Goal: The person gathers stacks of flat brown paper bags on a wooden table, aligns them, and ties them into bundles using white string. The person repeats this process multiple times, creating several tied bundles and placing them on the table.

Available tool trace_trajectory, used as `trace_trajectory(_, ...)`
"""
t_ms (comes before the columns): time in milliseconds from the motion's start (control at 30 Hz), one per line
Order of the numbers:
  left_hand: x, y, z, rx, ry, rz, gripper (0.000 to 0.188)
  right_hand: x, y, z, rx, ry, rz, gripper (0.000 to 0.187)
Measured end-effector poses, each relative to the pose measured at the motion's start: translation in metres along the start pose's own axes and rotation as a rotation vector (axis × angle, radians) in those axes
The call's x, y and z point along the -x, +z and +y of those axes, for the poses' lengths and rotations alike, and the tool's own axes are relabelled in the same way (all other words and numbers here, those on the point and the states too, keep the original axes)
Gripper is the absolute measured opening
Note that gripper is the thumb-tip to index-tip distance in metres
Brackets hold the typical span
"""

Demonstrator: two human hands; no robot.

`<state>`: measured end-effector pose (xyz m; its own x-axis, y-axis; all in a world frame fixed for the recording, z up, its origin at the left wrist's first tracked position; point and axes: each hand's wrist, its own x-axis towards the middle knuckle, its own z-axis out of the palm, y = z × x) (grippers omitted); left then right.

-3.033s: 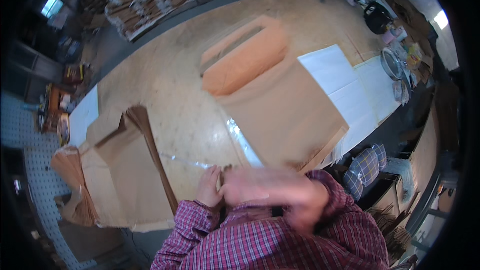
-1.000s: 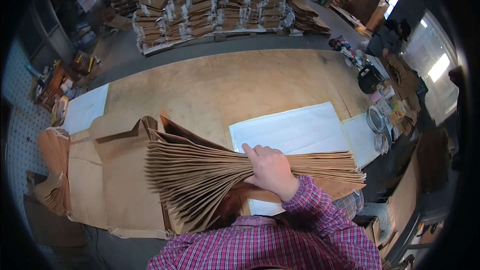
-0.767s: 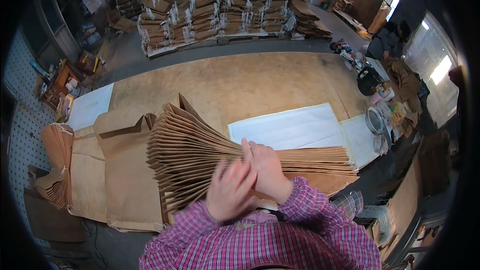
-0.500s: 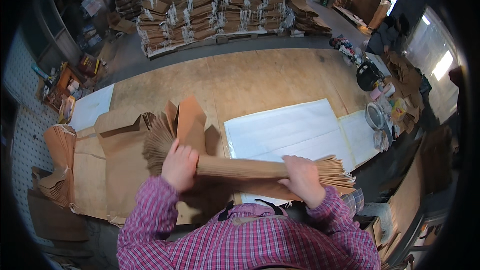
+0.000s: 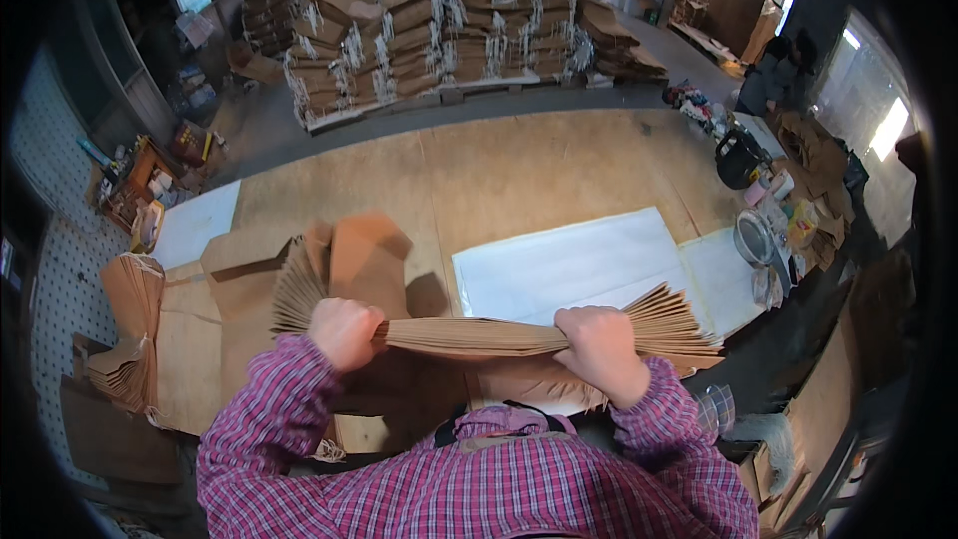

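A thick stack of brown paper bags (image 5: 469,335) stretches across in front of me, above the near edge of the wooden table. My left hand (image 5: 345,331) is closed around its left part, and my right hand (image 5: 601,349) grips it toward the right. Between the hands the layers are squeezed into a narrow band; beyond each hand the ends fan out. Past my left hand, a folded brown paper flap (image 5: 367,255) stands up. Brown paper sheets (image 5: 239,284) lie flat on the table to the left. The fingertips of both hands are hidden.
The wooden table (image 5: 519,160) carries white sheets (image 5: 559,260) right of centre. At its left edge hangs a tied paper bundle (image 5: 130,324). A black pail (image 5: 740,157) and metal bowl (image 5: 753,238) stand right. Bundled bags (image 5: 429,40) are piled behind; a person (image 5: 766,80) is far right.
Both hands have closed tighter round the stack, my left moving slightly left. The stack is pressed narrower between them, and its ends fan wider. The view has shifted a little.
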<state>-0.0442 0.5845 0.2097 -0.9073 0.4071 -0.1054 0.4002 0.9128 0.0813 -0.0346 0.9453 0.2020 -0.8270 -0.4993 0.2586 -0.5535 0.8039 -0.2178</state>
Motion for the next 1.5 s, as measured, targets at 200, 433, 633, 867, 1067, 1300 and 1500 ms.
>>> trace_trajectory(200,0.012,0.034,0.012,-0.088,0.137,0.336,0.045,-0.007,0.036,-0.013,0.072,-0.06,0.127,0.042)
trace_trajectory(433,-0.012,0.024,-0.001,0.001,-0.021,-0.095,0.013,-0.019,0.051,-0.003,-0.016,-0.062,0.017,0.038)
trace_trajectory(633,0.001,0.021,0.002,0.092,-0.006,0.088,0.026,-0.019,0.042,-0.003,-0.024,-0.094,0.064,0.038)
trace_trajectory(867,-0.028,0.036,0.018,0.084,-0.008,-0.128,0.048,-0.007,0.064,0.014,-0.067,-0.096,0.088,0.053)
trace_trajectory(1067,-0.058,0.026,0.044,0.04,0.003,-0.161,0.066,0.099,0.029,0.097,0.022,0.45,0.503,0.108)
trace_trajectory(1300,-0.081,0.026,0.062,0.047,0.079,-0.089,0.083,0.148,0.081,0.179,-1.74,0.723,0.259,0.118)
trace_trajectory(1500,-0.096,0.025,0.071,0.074,0.017,-0.072,0.09,0.098,0.114,0.155,-1.644,0.393,0.372,0.093)
